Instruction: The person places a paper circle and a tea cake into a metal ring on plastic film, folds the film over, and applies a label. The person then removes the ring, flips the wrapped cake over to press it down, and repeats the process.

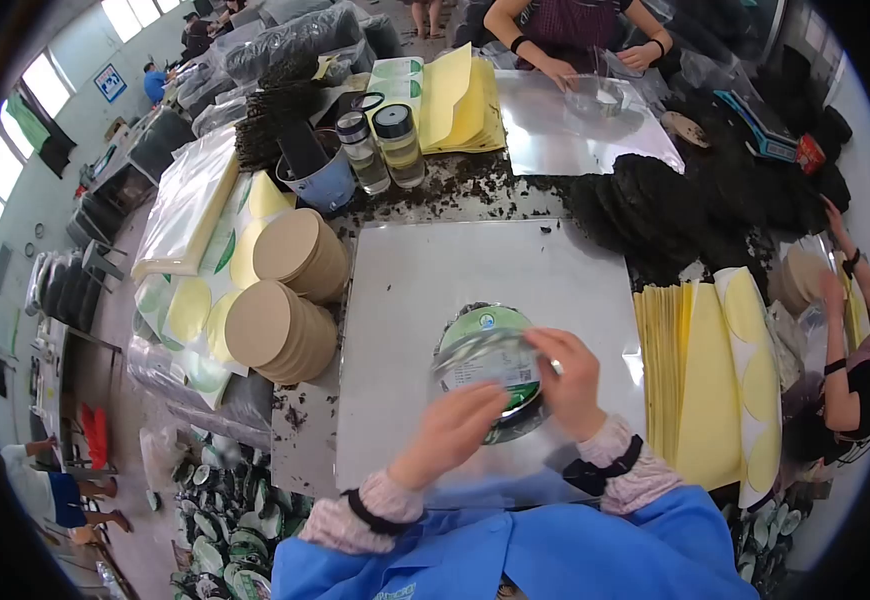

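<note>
On the pale metal board (405,300) in front of me lies a round, dark, flat package (480,318) with a green and white printed label. Clear plastic film (475,362) covers its near part and shines in the light. At its right edge, my right hand (573,385) is closed on the film, thumb and fingers together. My left hand (450,432) is at the near left side, its fingers bent against the film and slightly blurred. The hands partly hide the package's lower part.
Stacks of round brown card discs (280,330) stand left; yellow label sheets (700,380) lie right. Dark round seaweed-like discs (645,205) are piled back right. Two glass jars (398,145) and a blue pot (322,182) stand behind. A co-worker (575,40) works across the table.
</note>
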{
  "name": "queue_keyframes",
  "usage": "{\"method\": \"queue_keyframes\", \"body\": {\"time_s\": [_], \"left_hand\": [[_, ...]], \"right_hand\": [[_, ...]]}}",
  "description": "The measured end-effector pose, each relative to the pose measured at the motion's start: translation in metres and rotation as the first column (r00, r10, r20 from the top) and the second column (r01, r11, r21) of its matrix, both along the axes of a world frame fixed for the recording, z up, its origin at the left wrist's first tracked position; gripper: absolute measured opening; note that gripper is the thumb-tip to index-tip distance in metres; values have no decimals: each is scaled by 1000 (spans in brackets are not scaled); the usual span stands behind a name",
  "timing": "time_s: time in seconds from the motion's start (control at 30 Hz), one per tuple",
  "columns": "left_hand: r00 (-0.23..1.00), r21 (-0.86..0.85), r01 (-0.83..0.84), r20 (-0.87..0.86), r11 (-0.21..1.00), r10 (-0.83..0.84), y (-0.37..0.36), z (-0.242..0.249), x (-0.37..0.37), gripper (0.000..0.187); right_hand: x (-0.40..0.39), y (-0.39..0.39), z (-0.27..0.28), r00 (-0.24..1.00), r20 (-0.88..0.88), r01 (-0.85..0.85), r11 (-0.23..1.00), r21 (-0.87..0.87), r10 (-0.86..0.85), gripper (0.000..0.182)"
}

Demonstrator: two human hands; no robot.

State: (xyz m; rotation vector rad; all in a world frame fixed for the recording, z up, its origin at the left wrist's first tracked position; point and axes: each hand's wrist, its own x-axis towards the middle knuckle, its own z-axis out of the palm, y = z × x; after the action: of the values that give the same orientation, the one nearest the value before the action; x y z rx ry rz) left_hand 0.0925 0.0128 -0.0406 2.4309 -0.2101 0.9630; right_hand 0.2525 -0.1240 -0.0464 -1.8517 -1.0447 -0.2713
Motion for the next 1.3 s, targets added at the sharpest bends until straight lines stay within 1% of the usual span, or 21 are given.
{"method": "queue_keyframes", "body": {"time_s": [0.03, 0.07, 0.1, 0.13, 0.2, 0.37, 0.4, 0.43, 0.47, 0.5, 0.57, 0.63, 0.67, 0.83, 0.9, 1.0, 1.07, 1.17, 1.2, 1.27, 1.3], "left_hand": [[1000, 3, -1, -10, 1000, 1, 9, 2, -2, 24], [942, -341, -331, -178, 880, 285, 22, 3, 0, 24], [780, -561, -625, -417, 543, 467, 30, 0, 0, 25], [772, -555, -635, -417, 538, 480, 41, -24, 4, 25], [755, -658, -618, -649, 431, 91, 64, -79, 13, 25], [742, -607, -657, -412, 447, 530, 121, -37, -81, 25], [764, -807, -533, -331, 254, 553, 120, 10, -119, 28], [774, -984, -109, 5, 141, 633, 136, 21, -170, 40], [999, -905, -20, 0, 425, 47, 135, 63, -227, 47], [1000, -908, -21, -16, 418, 15, 127, 70, -231, 47], [940, -745, -153, 93, 650, 328, 98, 80, -221, 5], [823, -373, -407, -546, 834, 157, 96, 46, -189, 12], [760, -177, -175, -649, 969, 19, 99, 27, -182, 15], [603, -105, 33, -791, 994, -104, 104, -35, -169, 19], [612, -130, 19, -783, 991, -114, 103, -43, -175, 18], [654, -79, 36, -752, 996, -84, 103, -31, -169, 12], [705, -383, -340, -708, 859, -37, 101, -19, -154, 8], [881, -353, -210, -472, 912, 21, 99, 53, -124, 11], [839, -330, -113, -537, 937, -88, 89, 54, -130, 11], [801, -262, -71, -590, 962, -102, 78, 26, -144, 12], [742, -202, -28, -660, 979, -115, 74, 9, -149, 13]], "right_hand": [[4, -9, -6, 1000, -10, -1, 1000, 3, 1, 30], [6, -19, -13, 968, -250, 19, 1000, -4, -19, 29], [6, -25, -19, 880, -473, 29, 999, -14, -32, 28], [3, -25, -28, 879, -477, 15, 1000, -8, -17, 28], [-9, -27, -43, 900, -437, 14, 999, 41, 5, 25], [-12, -44, -47, 886, -463, 11, 999, 30, 4, 24], [-10, -49, -52, 878, -478, 16, 1000, 2, -13, 24], [-10, -56, -56, 868, -495, 33, 999, -25, -41, 24], [-11, -65, -59, 812, -583, 3, 999, -52, -33, 27], [-16, -71, -62, 802, -595, 34, 998, -61, -64, 27], [-19, -72, -63, 736, -676, 41, 999, 31, -9, 37], [-18, -82, -52, 748, -663, -11, 998, -58, -30, 46], [-19, -89, -56, 858, -507, -133, 988, -76, 76, 53], [-41, -114, -55, 924, -229, -365, 885, -290, 307, 43], [-54, -117, -60, 916, -315, -325, 920, -218, 249, 37], [-75, -110, -37, 845, -166, -532, 833, -151, 509, 42], [-108, -80, -18, 511, -745, -750, 645, -144, 428, 79], [-138, -41, -42, 460, -792, -808, 559, -186, 402, 71], [-125, -41, -60, 468, -786, -807, 558, -194, 403, 71], [-83, -33, -55, 766, -530, -399, 916, 52, 364, 82], [-68, -36, -21, 868, -491, -218, 945, -245, 73, 74]]}}
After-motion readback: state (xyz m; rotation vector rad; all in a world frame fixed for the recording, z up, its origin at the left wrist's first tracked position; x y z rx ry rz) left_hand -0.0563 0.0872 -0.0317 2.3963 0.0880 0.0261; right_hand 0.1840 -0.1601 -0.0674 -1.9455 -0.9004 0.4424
